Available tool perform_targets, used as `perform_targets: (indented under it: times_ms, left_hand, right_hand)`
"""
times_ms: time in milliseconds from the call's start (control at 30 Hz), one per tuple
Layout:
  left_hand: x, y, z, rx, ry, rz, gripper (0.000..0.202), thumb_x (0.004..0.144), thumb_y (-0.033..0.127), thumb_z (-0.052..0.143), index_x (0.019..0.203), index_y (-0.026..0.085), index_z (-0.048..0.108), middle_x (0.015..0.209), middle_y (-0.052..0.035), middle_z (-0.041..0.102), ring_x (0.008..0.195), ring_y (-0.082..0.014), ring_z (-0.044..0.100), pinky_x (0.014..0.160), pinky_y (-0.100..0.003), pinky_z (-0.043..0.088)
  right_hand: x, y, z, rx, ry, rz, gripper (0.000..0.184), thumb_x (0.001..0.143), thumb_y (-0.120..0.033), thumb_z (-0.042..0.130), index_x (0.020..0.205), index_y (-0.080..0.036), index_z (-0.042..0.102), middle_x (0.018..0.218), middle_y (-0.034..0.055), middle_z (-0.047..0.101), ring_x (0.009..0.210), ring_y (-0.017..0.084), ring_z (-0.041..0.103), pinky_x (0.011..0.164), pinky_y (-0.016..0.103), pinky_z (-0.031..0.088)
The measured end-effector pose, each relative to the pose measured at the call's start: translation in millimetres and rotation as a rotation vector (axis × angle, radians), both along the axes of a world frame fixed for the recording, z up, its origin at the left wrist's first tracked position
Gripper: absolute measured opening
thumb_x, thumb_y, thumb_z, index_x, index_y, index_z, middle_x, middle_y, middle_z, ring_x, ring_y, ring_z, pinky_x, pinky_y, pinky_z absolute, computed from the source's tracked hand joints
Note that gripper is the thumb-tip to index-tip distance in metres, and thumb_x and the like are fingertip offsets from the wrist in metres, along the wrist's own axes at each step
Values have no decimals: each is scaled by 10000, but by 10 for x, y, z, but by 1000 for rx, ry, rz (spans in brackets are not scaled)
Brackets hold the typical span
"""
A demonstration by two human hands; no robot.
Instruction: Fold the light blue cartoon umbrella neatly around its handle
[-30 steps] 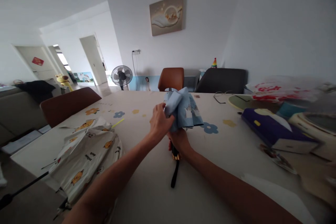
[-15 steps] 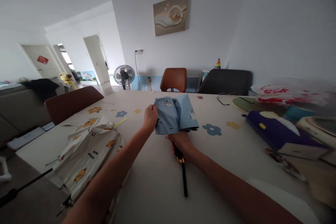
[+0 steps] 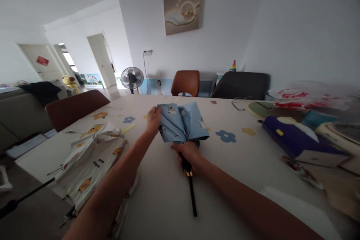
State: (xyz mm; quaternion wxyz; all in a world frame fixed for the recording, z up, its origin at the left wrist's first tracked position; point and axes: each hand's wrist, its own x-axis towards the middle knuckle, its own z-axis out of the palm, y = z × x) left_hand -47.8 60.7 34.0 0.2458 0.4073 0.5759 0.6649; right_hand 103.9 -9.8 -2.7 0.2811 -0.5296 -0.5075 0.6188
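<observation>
A light blue folding umbrella (image 3: 172, 125) with small printed figures is held over the table, its canopy loosely bunched. My left hand (image 3: 153, 119) pinches the left edge of the canopy fabric. Just below the canopy, my right hand (image 3: 189, 153) is wrapped around the umbrella's lower part. A gold-coloured band and a thin black rod (image 3: 192, 197) stick out beneath that fist toward me. On the left of the table lies a second umbrella (image 3: 97, 165), cream with yellow cartoon prints, its canopy slack and its black shaft pointing off the left edge.
The white table (image 3: 157, 195) has flower patterns. At right are a purple tissue box (image 3: 295, 138), a round-topped container (image 3: 340, 135), a plastic bag (image 3: 309, 95) and eyeglasses (image 3: 239, 105). Chairs (image 3: 185, 82) and a fan (image 3: 132, 78) stand beyond.
My left hand has moved a little left, drawing the fabric so the blue canopy spreads wider. My right hand and the rod have shifted slightly left. The view has tilted slightly.
</observation>
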Motion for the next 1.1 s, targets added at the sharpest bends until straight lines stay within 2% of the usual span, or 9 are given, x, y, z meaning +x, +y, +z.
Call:
perform_targets:
  times_ms: [167, 367, 467, 567, 667, 733, 800, 1000, 1100]
  left_hand:
    - [67, -94, 84, -90, -81, -69, 294, 750, 439, 540, 742, 146, 549, 558, 18, 505, 540, -97, 472, 497, -200, 358]
    - [267, -434, 101, -421, -24, -484, 420, 561, 419, 729, 877, 163, 626, 751, -48, 648, 625, -160, 586, 507, -248, 435]
    - [331, -540, 114, -541, 52, -572, 318, 537, 299, 753, 765, 133, 608, 641, -39, 617, 507, -139, 548, 431, -242, 395]
    - [332, -560, 275, -482, 5, -641, 196, 597, 206, 701, 622, 126, 524, 513, -1, 519, 380, -71, 433, 360, -203, 290]
    - [256, -539, 498, -396, -74, -709, 214, 654, 161, 651, 581, 145, 450, 472, 30, 439, 353, -29, 355, 346, -178, 217]
    - [173, -531, 555, -392, -84, -709, 232, 662, 162, 646, 583, 155, 428, 458, 44, 403, 351, -21, 330, 344, -173, 204]
    - [80, -533, 491, -411, -52, -664, 228, 653, 183, 655, 600, 157, 435, 471, 38, 420, 362, -31, 354, 345, -178, 233]
    - [-193, -541, 57, -535, 89, -527, 220, 655, 289, 634, 603, 160, 464, 464, 24, 462, 401, -79, 441, 395, -209, 349]
    - [-243, -492, 23, -544, 236, -476, 198, 649, 303, 630, 597, 147, 519, 495, -2, 514, 448, -99, 480, 440, -222, 386]
  right_hand:
    - [-2, 17, -66, 10, 34, -34, 242, 695, -232, 582, 520, -174, 425, 337, -13, 449, 269, 104, 406, 272, 217, 347]
    - [34, 39, -117, 10, 129, -74, 185, 694, -203, 562, 563, -176, 433, 362, -31, 437, 294, 107, 423, 283, 215, 359]
    - [40, 49, -126, 52, 150, -85, 171, 689, -210, 572, 578, -175, 447, 369, -33, 447, 304, 108, 433, 288, 209, 357]
    - [39, 66, -118, 20, 101, -94, 212, 702, -224, 572, 549, -169, 437, 352, -26, 443, 285, 103, 417, 278, 203, 333]
    - [43, 78, -83, -26, 80, -108, 250, 717, -221, 570, 528, -167, 417, 336, -28, 429, 273, 90, 398, 281, 198, 333]
    - [49, 82, -64, -28, 77, -120, 257, 723, -217, 570, 528, -168, 410, 332, -35, 422, 271, 85, 389, 284, 195, 335]
    - [55, 86, -61, -17, 78, -129, 254, 725, -219, 566, 531, -169, 410, 332, -36, 421, 271, 87, 390, 279, 195, 329]
    - [58, 108, -94, -24, 50, -116, 197, 704, -214, 566, 563, -171, 435, 341, -30, 433, 277, 105, 407, 275, 211, 343]
    - [57, 106, -88, -19, 8, -111, 202, 707, -218, 555, 548, -165, 441, 352, -15, 442, 279, 111, 416, 278, 220, 350]
